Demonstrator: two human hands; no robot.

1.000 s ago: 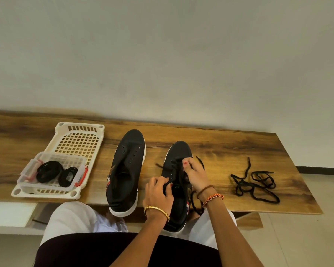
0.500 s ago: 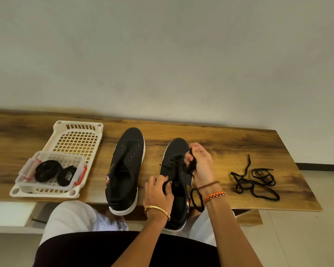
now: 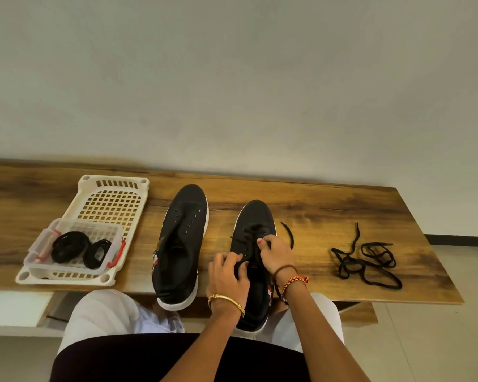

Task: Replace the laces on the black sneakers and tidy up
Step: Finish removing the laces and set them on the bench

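Observation:
Two black sneakers with white soles stand side by side on the wooden table. The left sneaker (image 3: 181,244) has bare eyelets and no lace. The right sneaker (image 3: 255,216) has a black lace (image 3: 287,233) crossing its lowest eyelets, one end trailing on the table to its right. My left hand (image 3: 228,274) grips the shoe's left eyelet flap. My right hand (image 3: 276,253) pinches the lace over the tongue. A loose tangle of black lace (image 3: 366,261) lies on the table further right.
A cream plastic basket (image 3: 113,188) sits at the table's left, holding a clear tub (image 3: 75,224) with two coiled black laces (image 3: 79,248). The table (image 3: 342,210) backs against a pale wall; its front edge is at my lap. Tiled floor shows at right.
My right hand had lifted with the lace, then came back down onto the shoe's eyelets. A lace end now lies on the table beside the toe. My left hand stayed on the shoe.

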